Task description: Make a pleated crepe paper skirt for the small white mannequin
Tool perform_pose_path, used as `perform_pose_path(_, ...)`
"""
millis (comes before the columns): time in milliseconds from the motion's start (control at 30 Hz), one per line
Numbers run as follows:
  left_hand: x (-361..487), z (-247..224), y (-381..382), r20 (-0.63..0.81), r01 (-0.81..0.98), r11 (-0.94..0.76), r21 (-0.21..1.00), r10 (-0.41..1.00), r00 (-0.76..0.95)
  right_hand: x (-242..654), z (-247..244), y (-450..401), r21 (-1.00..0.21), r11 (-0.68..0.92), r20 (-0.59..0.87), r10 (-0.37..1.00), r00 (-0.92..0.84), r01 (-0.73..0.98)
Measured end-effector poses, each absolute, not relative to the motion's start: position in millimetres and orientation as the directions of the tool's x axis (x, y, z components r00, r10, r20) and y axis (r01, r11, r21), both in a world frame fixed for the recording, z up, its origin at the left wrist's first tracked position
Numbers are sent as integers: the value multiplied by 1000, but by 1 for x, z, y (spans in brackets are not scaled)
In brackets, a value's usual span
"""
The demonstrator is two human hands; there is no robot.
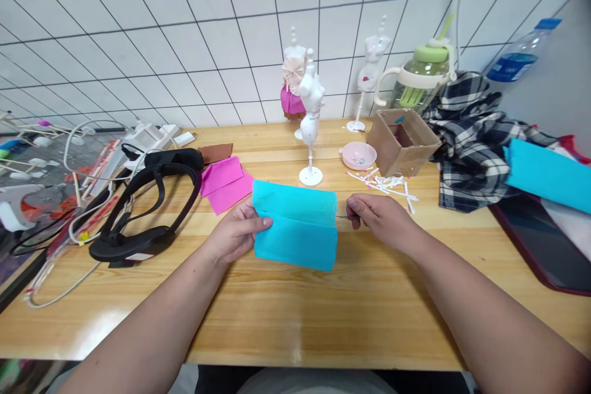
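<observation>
A folded piece of blue crepe paper [295, 240] is held up over the middle of the table, its fold running across it. My left hand [237, 231] grips its left edge, thumb on the front. Just off the right edge, my right hand [369, 215] pinches a thin, needle-like item [342, 217] whose tip reaches the paper's edge. Behind the paper stands a small white mannequin [311, 111] on a round base. Pink paper pieces [228, 188] lie to the left, beside my left hand.
Two more mannequins stand by the tiled wall. A pink dish [359, 156], paper strips [392, 184] and a cardboard box [404, 141] are behind my right hand. A black headset [148, 209] and cables lie left; plaid cloth [466, 135] and a dark tablet [545, 246] lie right.
</observation>
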State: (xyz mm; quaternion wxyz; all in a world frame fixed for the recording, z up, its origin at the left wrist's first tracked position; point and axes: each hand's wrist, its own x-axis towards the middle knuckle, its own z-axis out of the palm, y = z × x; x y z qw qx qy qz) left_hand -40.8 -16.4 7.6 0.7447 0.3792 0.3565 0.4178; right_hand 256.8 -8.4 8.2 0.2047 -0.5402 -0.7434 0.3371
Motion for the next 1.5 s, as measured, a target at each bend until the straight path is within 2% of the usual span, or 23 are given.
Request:
perform_pose_path(133,-40,7,-19,-236,-326,395,859,870,434,255,11,-12,-666,179,-62,954,-293,724)
perform_pose_path(467,-43,4,-17,-200,-342,354,870,889,413,241,14,-24,-675,231,-70,926,-372,701)
perform_pose_path(667,-40,5,-17,-163,-376,300,877,921,354,235,17,-30,-637,182,-116,938,-327,749)
perform_pose_path(900,-39,8,-19,-147,-373,266,889,937,317,232,16,-33,-711,146,-147,926,-348,688)
perform_pose_path(1133,-39,8,-21,-112,-410,234,882,947,299,232,19,-32,-675,72,-227,926,-301,734)
perform_pose_path(1500,-39,4,-22,-115,-328,229,916,936,332,228,17,-32,-749,41,-262,899,-352,661)
